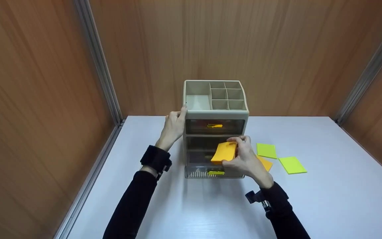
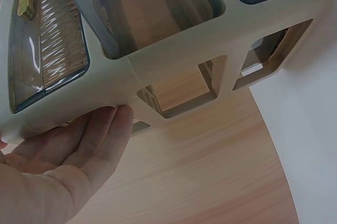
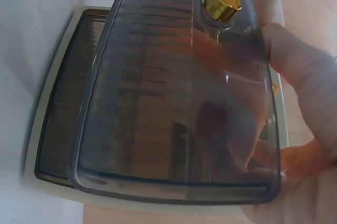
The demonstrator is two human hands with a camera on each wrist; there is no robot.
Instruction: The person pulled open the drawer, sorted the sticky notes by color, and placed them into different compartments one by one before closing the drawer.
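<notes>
A beige organizer [image 1: 215, 99] with small drawers stands at the far middle of the white counter [image 1: 327, 199]. Its top is split into open boxes. It has three smoky see-through drawers, each with a yellow handle. The bottom drawer [image 1: 207, 171] is pulled out toward the near side.

The left hand [image 1: 173, 127] rests on the left side of the organizer, near the top. Its fingers are straight and lie flat against the beige wall, as the left wrist view shows [image 2: 68, 155]. It curls round nothing.

The right hand [image 1: 245, 159] holds an orange pad [image 1: 224, 152] of sticky notes. The thumb and fingers pinch it at its right edge. The pad hangs tilted in front of the organizer, just above the open bottom drawer. It does not look like it touches the drawer, but that is hard to tell from here. In the right wrist view the drawer front [image 3: 179, 108] fills the picture and the hand [image 3: 300, 129] shows at the right, partly behind the smoky plastic.

More pads lie on the counter right of the organizer. One green pad [image 1: 266, 150] is just beside the right hand. Another green pad [image 1: 292, 165] lies farther right and a bit nearer. A second orange pad [image 1: 266, 163] peeks out from behind the right hand.

Brown wood walls [image 1: 38, 99] stand round the counter on the left, far and right sides.
</notes>
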